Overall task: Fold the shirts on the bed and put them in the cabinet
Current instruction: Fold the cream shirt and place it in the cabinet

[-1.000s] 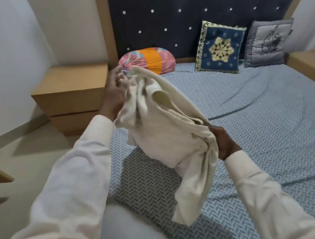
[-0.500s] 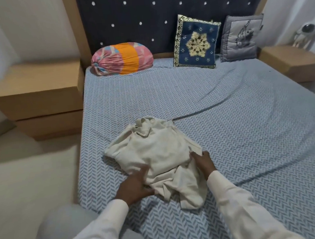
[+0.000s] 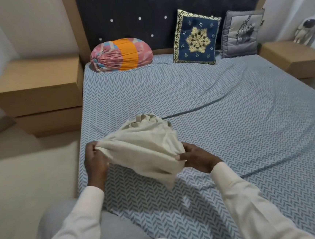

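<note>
A cream shirt (image 3: 145,145) lies bunched near the left front of the bed (image 3: 228,113), which has a blue herringbone sheet. My left hand (image 3: 94,161) pinches the shirt's left edge and lifts it off the sheet. My right hand (image 3: 196,157) grips the fabric at the shirt's right side. The cloth is stretched between both hands, and its far end with the collar rests on the sheet. No cabinet is in view.
A wooden nightstand (image 3: 38,95) stands left of the bed, another (image 3: 292,58) at the right with a small astronaut figure (image 3: 305,30). A pink and orange bolster (image 3: 120,55), a blue cushion (image 3: 196,39) and a grey cushion (image 3: 240,34) lean against the dark headboard.
The shirt went from held up in the air to lying on the bed. Both hands have now taken hold of its near edges and lifted them, spreading the cloth.
</note>
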### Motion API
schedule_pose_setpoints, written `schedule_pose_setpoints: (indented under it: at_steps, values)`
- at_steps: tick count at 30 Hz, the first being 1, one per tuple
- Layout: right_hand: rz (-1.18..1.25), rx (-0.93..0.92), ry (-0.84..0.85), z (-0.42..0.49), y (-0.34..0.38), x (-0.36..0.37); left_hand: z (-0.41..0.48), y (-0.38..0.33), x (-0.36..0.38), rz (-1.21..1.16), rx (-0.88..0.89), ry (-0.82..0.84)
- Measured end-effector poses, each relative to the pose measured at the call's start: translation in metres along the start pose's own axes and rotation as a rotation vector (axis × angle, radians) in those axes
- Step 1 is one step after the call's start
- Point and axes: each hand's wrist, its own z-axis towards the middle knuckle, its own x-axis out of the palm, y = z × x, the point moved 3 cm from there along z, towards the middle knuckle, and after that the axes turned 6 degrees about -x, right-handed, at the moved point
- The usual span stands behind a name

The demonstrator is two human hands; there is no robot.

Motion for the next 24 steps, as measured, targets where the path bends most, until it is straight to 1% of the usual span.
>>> schedule_pose_setpoints:
  at_steps: [1,3,4,5,6,7,8,9,10,11,12,13,14,15,16,18,19,20,21,23,24]
  values:
    - [-0.058,0.013,0.092,-0.001,0.002,0.013,0.006,-0.003,-0.013,0.001,-0.012,-0.063]
    - [-0.174,0.012,0.236,0.000,0.003,0.044,0.009,-0.005,-0.033,0.099,0.040,-0.173]
    - [-0.233,-0.006,0.281,0.001,0.003,0.060,0.005,-0.006,-0.034,0.157,0.076,-0.189]
    - [-0.317,-0.026,0.325,0.004,0.000,0.077,0.000,-0.005,-0.031,0.204,0.116,-0.151]
    - [-0.415,-0.054,0.364,0.007,-0.003,0.092,-0.004,-0.003,-0.023,0.219,0.131,-0.038]
    - [-0.523,-0.080,0.385,0.011,-0.009,0.103,-0.012,-0.001,-0.009,0.207,0.082,0.156]
    - [-0.619,-0.092,0.409,0.014,-0.015,0.114,-0.021,0.007,0.005,0.230,-0.013,0.371]
    - [-0.697,-0.092,0.427,0.018,-0.023,0.122,-0.031,0.013,0.014,0.310,-0.080,0.534]
    - [-0.765,-0.075,0.444,0.020,-0.030,0.125,-0.039,0.019,0.022,0.412,-0.095,0.627]
    - [-0.797,-0.052,0.471,0.021,-0.035,0.125,-0.042,0.024,0.025,0.490,-0.091,0.639]
    - [-0.770,-0.015,0.502,0.021,-0.038,0.124,-0.044,0.026,0.024,0.499,-0.092,0.620]
    - [-0.690,0.024,0.509,0.020,-0.038,0.117,-0.044,0.027,0.022,0.466,-0.107,0.618]
    - [-0.606,0.053,0.484,0.019,-0.035,0.109,-0.043,0.028,0.016,0.413,-0.121,0.633]
    - [-0.570,0.043,0.394,0.021,-0.030,0.100,-0.043,0.027,0.009,0.354,-0.149,0.651]
    - [-0.614,-0.014,0.234,0.025,-0.022,0.087,-0.042,0.024,0.003,0.269,-0.186,0.673]
    - [-0.858,-0.174,-0.182,0.040,-0.009,0.059,-0.042,0.016,-0.010,0.054,-0.280,0.694]
    - [-0.942,-0.240,-0.323,0.048,-0.003,0.049,-0.043,0.008,-0.016,-0.051,-0.325,0.699]
    - [-0.987,-0.287,-0.362,0.056,0.001,0.044,-0.043,0.001,-0.022,-0.128,-0.350,0.709]
    - [-1.034,-0.340,-0.312,0.068,0.005,0.045,-0.042,-0.008,-0.029,-0.170,-0.347,0.714]
    - [-1.134,-0.427,-0.118,0.092,0.012,0.052,-0.039,-0.023,-0.043,-0.222,-0.322,0.722]
    - [-1.158,-0.423,-0.031,0.100,0.019,0.062,-0.037,-0.030,-0.049,-0.255,-0.316,0.740]
